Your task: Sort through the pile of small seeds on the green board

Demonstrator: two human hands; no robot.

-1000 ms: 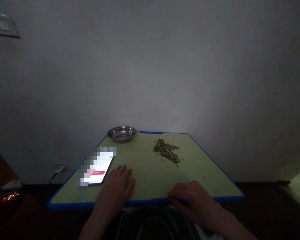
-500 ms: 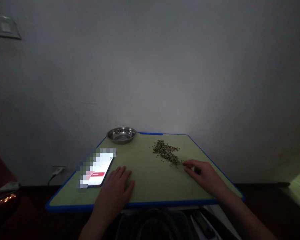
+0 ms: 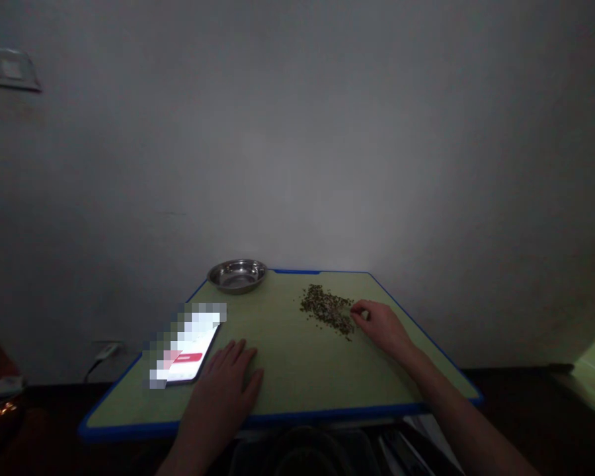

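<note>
A loose pile of small brown grains or seeds [image 3: 327,309] is spread on the pale green tabletop [image 3: 287,370]. At the pile's right edge, my right hand [image 3: 377,322] has thumb and forefinger pinched together; whatever is between the fingertips is too small to make out. My left hand [image 3: 231,375] lies flat on the table, palm down with fingers stretched out, beside a lit phone [image 3: 191,350]. No object shows under the left hand.
A shallow steel bowl [image 3: 237,276] stands at the table's far left corner. The blue table edge [image 3: 327,415] runs along the front, and a grey wall [image 3: 297,145] rises behind. Low on the left wall is a plugged-in charger [image 3: 106,352].
My right hand has moved forward and left, closer to the grains, and its finger and thumb have come together. The left hand rests as before. The whole view has shifted slightly.
</note>
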